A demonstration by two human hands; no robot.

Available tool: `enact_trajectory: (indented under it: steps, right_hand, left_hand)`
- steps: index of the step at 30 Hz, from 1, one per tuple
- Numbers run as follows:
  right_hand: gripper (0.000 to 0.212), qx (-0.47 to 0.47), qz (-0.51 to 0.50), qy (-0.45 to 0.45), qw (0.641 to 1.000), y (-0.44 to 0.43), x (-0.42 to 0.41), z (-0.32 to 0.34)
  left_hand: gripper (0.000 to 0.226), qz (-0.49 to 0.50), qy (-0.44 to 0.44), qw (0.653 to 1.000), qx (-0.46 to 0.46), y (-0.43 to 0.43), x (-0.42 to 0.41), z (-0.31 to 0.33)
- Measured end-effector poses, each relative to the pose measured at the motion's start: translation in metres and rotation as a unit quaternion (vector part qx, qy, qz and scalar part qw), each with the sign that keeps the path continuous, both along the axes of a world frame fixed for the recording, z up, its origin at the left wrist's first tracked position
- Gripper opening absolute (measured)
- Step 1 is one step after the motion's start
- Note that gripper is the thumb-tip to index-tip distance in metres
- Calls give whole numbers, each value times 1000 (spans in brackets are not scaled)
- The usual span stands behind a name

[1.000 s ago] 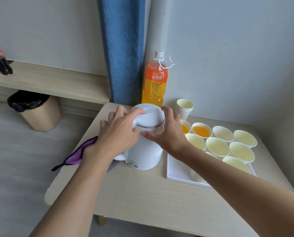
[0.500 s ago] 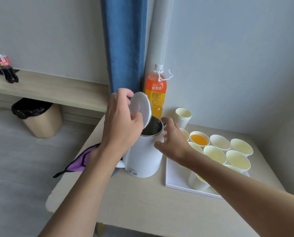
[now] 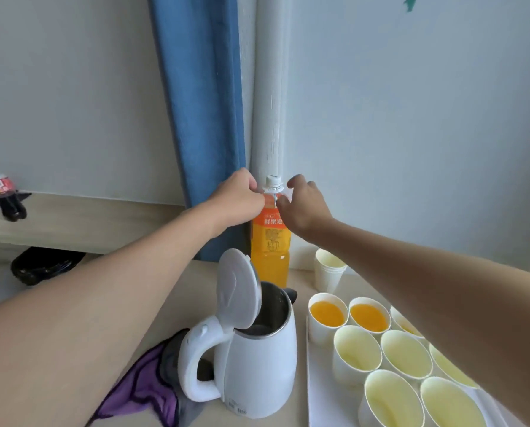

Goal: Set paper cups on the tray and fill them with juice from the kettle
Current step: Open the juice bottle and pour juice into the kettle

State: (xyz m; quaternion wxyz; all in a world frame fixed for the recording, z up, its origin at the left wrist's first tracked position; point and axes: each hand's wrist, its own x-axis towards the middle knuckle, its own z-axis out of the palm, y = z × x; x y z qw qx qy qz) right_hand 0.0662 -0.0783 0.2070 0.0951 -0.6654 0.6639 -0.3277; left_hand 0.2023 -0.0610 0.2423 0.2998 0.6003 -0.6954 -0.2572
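Note:
The white kettle stands on the table with its lid hinged up and its inside dark. Behind it against the wall is the orange juice bottle with a white cap. My left hand is curled against the bottle's neck from the left. My right hand is at the neck from the right, thumb on the shoulder and fingers spread just beside the cap. The white tray to the kettle's right holds several paper cups; two at the back contain juice, and the nearer ones look empty.
A stack of spare cups stands behind the tray near the wall. A purple cloth lies left of the kettle. A blue curtain hangs behind. A cola bottle sits on the side shelf above a bin.
Both hands left the kettle, whose lid now stands up, and reached back to the juice bottle's neck. The view tilted up toward the wall.

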Motion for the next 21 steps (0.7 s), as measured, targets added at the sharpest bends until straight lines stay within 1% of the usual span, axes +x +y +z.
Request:
enact_trajectory:
  steps: [2, 4, 8, 12, 15, 19, 21]
  right_hand:
    - [39, -26, -12, 80, 996, -29, 1, 7]
    - [42, -18, -15, 141, 990, -51, 0, 9]
    - [45, 36, 1, 208, 978, -87, 0, 14]
    - [44, 100, 10, 170, 980, -101, 1, 14]
    - [37, 80, -2, 140, 987, -101, 0, 7]
    - [32, 28, -34, 80, 996, -83, -2, 0]
    - [32, 6, -56, 64, 996, -73, -3, -2]
  left_hand:
    - [21, 0, -11, 1000, 22, -19, 1, 0]
    - [26, -1, -19, 999, 42, -31, 3, -2]
    - [36, -3, -13, 997, 70, -55, 3, -10]
    - [30, -15, 38, 993, 111, -64, 0, -20]
    - [32, -41, 43, 990, 128, -64, -3, -26]
    - [60, -67, 76, 981, 163, -61, -2, -25]
    - [68, -77, 96, 977, 173, -60, -1, -21]
